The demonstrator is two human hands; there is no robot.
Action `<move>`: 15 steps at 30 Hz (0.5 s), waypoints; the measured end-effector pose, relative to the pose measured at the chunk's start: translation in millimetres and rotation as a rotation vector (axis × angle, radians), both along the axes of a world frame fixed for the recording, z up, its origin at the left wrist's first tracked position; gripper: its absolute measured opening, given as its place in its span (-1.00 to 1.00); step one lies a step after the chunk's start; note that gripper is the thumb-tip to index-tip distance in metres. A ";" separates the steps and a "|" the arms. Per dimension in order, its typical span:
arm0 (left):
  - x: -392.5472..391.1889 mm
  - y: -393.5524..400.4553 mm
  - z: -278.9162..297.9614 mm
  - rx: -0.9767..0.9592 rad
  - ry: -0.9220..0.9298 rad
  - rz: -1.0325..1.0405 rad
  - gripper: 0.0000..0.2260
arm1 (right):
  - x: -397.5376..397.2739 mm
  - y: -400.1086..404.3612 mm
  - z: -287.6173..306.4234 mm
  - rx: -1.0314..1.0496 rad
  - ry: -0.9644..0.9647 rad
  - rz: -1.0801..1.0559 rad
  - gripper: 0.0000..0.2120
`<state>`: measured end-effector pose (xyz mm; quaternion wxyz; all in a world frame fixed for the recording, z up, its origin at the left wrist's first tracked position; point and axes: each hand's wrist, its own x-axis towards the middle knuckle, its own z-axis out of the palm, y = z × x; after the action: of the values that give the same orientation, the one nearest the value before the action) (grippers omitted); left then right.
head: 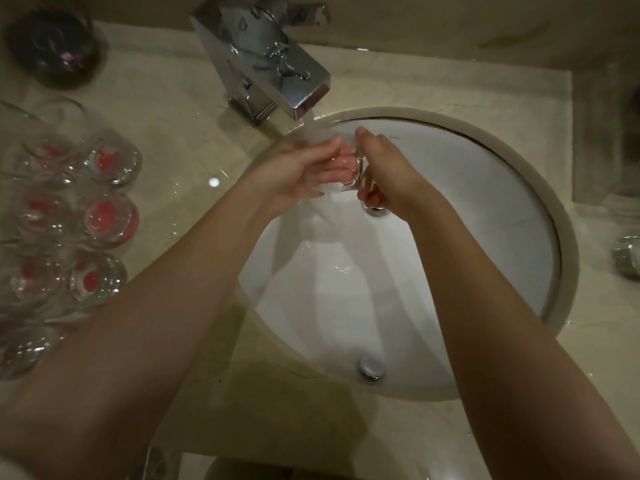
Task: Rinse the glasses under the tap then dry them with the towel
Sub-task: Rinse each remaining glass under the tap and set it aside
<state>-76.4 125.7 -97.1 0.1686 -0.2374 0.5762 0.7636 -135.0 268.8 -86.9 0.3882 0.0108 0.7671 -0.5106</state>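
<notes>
Glass (346, 169) sits in the running stream under the tap (277, 71), over the sink (519, 202); left hand (298, 174) cradles it, fingers curled round, right hand (388, 178) grips its other side. Rinsing is the step in hand; next comes the towel, not in view. More glasses (104, 216) wait on the tabletop (180, 133). No readable writing

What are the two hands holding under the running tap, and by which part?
A clear glass, gripped by its sides: left hand on one side, right hand on the other.
</notes>
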 end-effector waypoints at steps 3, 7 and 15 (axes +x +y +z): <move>-4.1 -4.4 4.5 0.009 -0.041 -0.076 -0.78 | 2.9 6.3 -8.6 -0.152 0.110 0.034 -0.80; -2.4 0.8 0.5 -0.079 0.099 -0.049 -0.90 | 0.0 6.1 -7.9 -0.179 -0.159 -0.131 -0.69; -4.1 9.4 9.5 -0.154 0.166 -0.055 -0.83 | -10.7 -1.1 -0.5 -0.190 -0.294 -0.241 -0.69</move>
<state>-80.5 135.1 -87.6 0.1226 -0.1699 0.6515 0.7292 -145.8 267.7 -87.5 0.4315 0.1403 0.6438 -0.6162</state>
